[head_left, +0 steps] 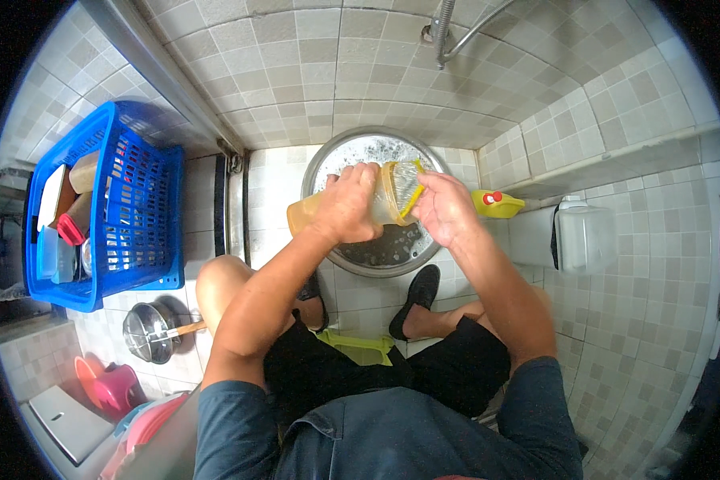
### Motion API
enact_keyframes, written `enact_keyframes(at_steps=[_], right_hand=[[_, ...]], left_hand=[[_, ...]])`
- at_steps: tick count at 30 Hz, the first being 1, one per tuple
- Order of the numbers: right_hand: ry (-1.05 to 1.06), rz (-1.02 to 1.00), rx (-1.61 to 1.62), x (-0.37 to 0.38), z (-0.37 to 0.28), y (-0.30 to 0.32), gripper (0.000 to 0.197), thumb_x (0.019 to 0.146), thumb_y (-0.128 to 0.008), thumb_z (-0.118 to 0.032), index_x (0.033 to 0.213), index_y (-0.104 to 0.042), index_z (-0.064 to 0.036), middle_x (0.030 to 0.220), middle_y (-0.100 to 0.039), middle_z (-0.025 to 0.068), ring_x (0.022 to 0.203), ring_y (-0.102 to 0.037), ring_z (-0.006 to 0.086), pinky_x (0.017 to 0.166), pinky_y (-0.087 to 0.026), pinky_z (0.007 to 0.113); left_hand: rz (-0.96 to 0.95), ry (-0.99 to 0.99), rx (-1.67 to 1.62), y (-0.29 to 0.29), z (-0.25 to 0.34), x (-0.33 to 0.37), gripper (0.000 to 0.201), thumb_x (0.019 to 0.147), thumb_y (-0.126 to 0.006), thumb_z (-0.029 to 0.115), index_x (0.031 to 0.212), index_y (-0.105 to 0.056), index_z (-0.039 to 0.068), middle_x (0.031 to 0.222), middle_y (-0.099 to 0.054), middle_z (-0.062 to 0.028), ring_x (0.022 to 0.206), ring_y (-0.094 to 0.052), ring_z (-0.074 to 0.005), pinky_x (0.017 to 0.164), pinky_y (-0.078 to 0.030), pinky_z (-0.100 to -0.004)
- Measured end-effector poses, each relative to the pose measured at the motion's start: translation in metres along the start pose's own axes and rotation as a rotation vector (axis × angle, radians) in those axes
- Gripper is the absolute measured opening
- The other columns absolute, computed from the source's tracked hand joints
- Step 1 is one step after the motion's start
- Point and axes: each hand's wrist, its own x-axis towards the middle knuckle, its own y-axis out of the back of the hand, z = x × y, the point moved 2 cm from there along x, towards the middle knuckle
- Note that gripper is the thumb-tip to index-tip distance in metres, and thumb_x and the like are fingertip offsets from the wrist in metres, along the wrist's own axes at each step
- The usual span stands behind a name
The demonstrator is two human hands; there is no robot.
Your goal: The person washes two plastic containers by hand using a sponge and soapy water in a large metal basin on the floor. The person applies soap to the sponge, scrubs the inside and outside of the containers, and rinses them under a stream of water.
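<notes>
My left hand [346, 204] is wrapped around a translucent yellowish plastic container [300, 216], which lies on its side above a round metal basin [436, 156]. At the container's right end is a clear, ridged piece with a yellow rim [408, 186]; I cannot tell whether it is a lid or a separate part. The fingers of my right hand [446, 210] close on that yellow rim. Below, the basin holds sudsy water.
On the left, a blue plastic basket [148, 208] is filled with containers. Near it sit a wooden-handled metal pot [154, 332] and a pink tub [120, 390]. A yellow bottle with a red cap [498, 203] lies right of the basin. Under me is a green stool [356, 348].
</notes>
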Motion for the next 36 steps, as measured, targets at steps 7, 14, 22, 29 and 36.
enact_keyframes(at_steps=[7,14,22,29,36], right_hand=[[0.018,-0.105,-0.022,0.003,0.009,0.004,0.027,0.101,-0.057,-0.009,0.121,-0.063,0.0072,0.108,-0.069,0.0141,0.092,-0.070,0.0220,0.081,-0.056,0.033],[0.355,0.038,-0.824,0.009,0.017,-0.004,0.017,0.097,-0.070,-0.014,0.092,-0.068,0.0021,0.082,-0.067,0.0021,0.073,-0.059,0.0070,0.061,-0.045,0.025],[0.497,0.024,-1.178,-0.023,0.018,-0.006,0.019,0.094,-0.074,-0.015,0.088,-0.064,0.0006,0.072,-0.061,0.0025,0.068,-0.052,0.0049,0.058,-0.041,0.027],[0.967,-0.339,-1.493,-0.043,-0.002,0.015,0.017,0.086,-0.076,-0.014,0.092,-0.064,-0.0042,0.090,-0.068,0.0122,0.087,-0.066,0.0320,0.083,-0.046,0.043],[1.131,-0.583,-1.675,-0.045,-0.018,0.040,0.025,0.077,-0.082,-0.008,0.098,-0.069,-0.0063,0.104,-0.071,0.0086,0.107,-0.066,0.0275,0.097,-0.046,0.043]], left_hand=[[-0.028,-0.011,0.003,-0.001,0.008,0.007,0.091,0.061,-0.085,0.022,0.139,-0.042,0.002,0.128,-0.055,-0.0172,0.126,-0.054,-0.0370,0.104,-0.044,-0.0540],[0.074,-0.064,0.063,-0.008,0.010,0.002,0.093,0.060,-0.087,0.022,0.140,-0.043,0.002,0.127,-0.056,-0.0171,0.121,-0.055,-0.0371,0.101,-0.044,-0.0538],[0.099,-0.003,-0.022,-0.002,0.001,0.003,0.095,0.058,-0.087,0.024,0.140,-0.043,0.003,0.126,-0.056,-0.0160,0.122,-0.055,-0.0350,0.099,-0.045,-0.0538],[0.059,-0.106,-0.314,0.005,-0.014,0.002,0.094,0.058,-0.087,0.025,0.138,-0.045,-0.002,0.129,-0.058,-0.0228,0.124,-0.056,-0.0418,0.104,-0.046,-0.0502],[-0.057,-0.129,-0.454,0.011,-0.013,0.004,0.095,0.059,-0.083,0.020,0.144,-0.045,0.002,0.133,-0.058,-0.0241,0.127,-0.057,-0.0395,0.110,-0.046,-0.0447]])
